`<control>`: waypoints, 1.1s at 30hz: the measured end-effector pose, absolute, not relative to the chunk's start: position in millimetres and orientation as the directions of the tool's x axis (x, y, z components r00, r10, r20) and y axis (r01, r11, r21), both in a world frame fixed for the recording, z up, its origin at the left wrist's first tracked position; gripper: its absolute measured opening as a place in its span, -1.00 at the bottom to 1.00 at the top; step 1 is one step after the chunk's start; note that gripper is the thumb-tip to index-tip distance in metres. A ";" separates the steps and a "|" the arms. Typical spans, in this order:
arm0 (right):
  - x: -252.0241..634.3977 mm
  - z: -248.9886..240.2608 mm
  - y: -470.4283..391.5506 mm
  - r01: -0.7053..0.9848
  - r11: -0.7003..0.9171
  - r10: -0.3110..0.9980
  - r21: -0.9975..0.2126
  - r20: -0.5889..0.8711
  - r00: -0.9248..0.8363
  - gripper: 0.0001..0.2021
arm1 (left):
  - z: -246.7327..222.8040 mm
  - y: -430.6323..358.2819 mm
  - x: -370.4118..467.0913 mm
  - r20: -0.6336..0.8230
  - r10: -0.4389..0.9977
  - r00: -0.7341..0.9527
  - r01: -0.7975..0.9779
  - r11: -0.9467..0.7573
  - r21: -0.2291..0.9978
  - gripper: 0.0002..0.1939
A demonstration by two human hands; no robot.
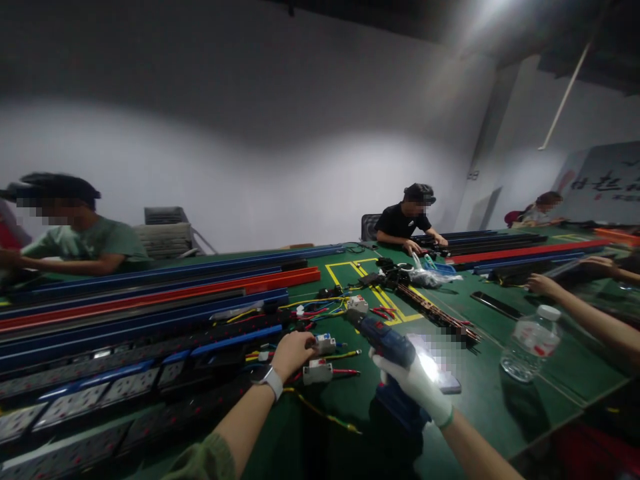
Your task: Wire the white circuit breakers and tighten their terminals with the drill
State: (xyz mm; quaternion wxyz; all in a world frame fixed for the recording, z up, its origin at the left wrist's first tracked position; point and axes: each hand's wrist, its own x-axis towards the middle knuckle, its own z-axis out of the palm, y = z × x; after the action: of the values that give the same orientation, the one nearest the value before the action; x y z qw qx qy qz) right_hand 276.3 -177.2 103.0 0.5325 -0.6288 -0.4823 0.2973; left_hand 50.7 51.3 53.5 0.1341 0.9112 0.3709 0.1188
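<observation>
Gripping the drill [390, 341]: right hand [413, 383], in a white cloth glove [430, 400], fingers wrapped round the handle. Drill is dark blue, with blocky base and rounded nose, aimed forward and left above the green table [475, 403]. Left hand [293, 353], bare, pale-strapped watch [273, 383] at the wrist, is left of the drill — fingers curled against a breaker [327, 344]; whether they pinch it, cannot tell. Breaker is boxy, white and blue. Second breaker [317, 372], also left of the drill, has a red lead [346, 371] at one end.

Farther left of the drill: socket strips [130, 383], long, with squarish pale faces; beyond these, straight, smooth rails [287, 275], blue and orange-red. Ahead and right of the drill: a bundle of thin, coppery rods [433, 310].

Containers: right of the drill — bottle [530, 343], clear plastic, white cap, upright; liquid level unclear. Beyond the drill, a crinkled clear bag [433, 277]; contents too blurred to tell.
</observation>
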 end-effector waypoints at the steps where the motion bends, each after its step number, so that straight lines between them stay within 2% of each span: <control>1: 271.0 107.0 -182.8 0.266 0.011 0.935 -0.964 0.104 0.338 -0.74 | 52.4 51.3 51.5 0.113 0.711 0.694 0.645 -0.684 0.342 -0.79; 6: 249.6 125.3 -194.8 0.203 -0.030 0.974 -0.979 0.018 0.228 -0.72 | 47.2 51.4 55.7 0.109 0.745 0.658 0.667 -0.644 0.374 -0.77; 13: 244.3 136.1 -188.6 0.313 -0.141 0.983 -0.939 -0.094 0.160 -0.82 | 40.7 52.1 58.5 0.068 0.811 0.582 0.695 -0.539 0.476 -0.80; 19: 241.7 146.1 -181.5 0.288 -0.235 0.968 -0.928 -0.198 0.152 -0.65 | 29.9 58.4 59.2 0.083 0.821 0.565 0.675 -0.518 0.526 -0.79; 22: 240.4 144.3 -175.8 0.305 -0.267 0.962 -0.914 -0.234 0.140 -0.66 | 27.1 61.1 60.1 0.090 0.818 0.568 0.673 -0.524 0.523 -0.78; 33: 236.7 134.5 -176.5 0.300 -0.235 0.967 -0.924 -0.191 0.169 -0.71 | 29.6 59.6 60.4 0.073 0.825 0.560 0.685 -0.511 0.519 -0.79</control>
State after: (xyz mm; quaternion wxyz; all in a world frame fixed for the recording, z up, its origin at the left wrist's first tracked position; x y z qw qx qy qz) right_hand 236.7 -176.5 134.5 0.3887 -0.6585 -0.4810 0.4289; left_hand 60.4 59.6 29.6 0.2223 0.8547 0.4418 0.1576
